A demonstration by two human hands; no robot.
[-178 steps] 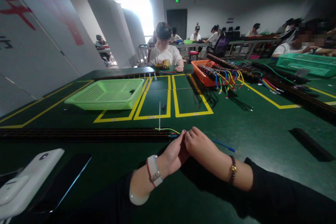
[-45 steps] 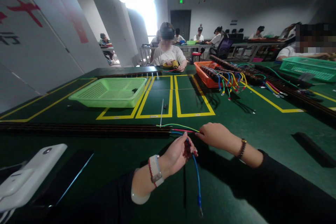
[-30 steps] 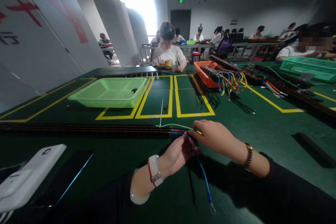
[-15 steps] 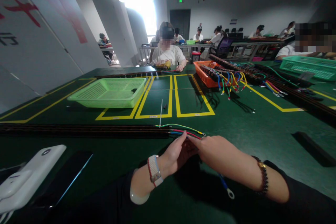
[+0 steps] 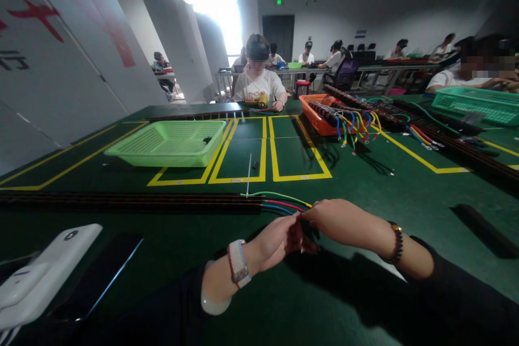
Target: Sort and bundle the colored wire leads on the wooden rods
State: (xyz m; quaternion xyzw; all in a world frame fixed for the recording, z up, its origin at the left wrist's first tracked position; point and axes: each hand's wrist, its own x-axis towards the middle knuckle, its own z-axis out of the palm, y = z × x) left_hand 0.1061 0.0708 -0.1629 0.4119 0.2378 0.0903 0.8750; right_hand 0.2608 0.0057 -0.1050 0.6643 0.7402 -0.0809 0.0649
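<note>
A long black cable bundle (image 5: 162, 203) lies across the table, with a green-yellow wire (image 5: 279, 193), a red wire (image 5: 286, 204) and a blue wire (image 5: 278, 206) coming out of its right end. My left hand (image 5: 279, 240) has thumb and finger pinched where the blue wire runs in; its other fingers curl loosely below. Meeting it fingertip to fingertip, my right hand (image 5: 340, 221) is closed over the wire ends, which it hides. A white cable tie (image 5: 248, 175) stands up from the bundle near its end.
A light green basket (image 5: 170, 143) sits behind the bundle. An orange basket (image 5: 320, 119) holds wired looms. Two phones, one white (image 5: 60, 259) and one black (image 5: 101, 275), lie at left. A black strip (image 5: 484, 230) rests at right. A co-worker (image 5: 259, 84) sits opposite.
My right hand has shifted slightly up, and its forearm has swung upward. The loose blue wire end with a ring terminal below it has gone from view. My left fingertips have moved slightly right.
</note>
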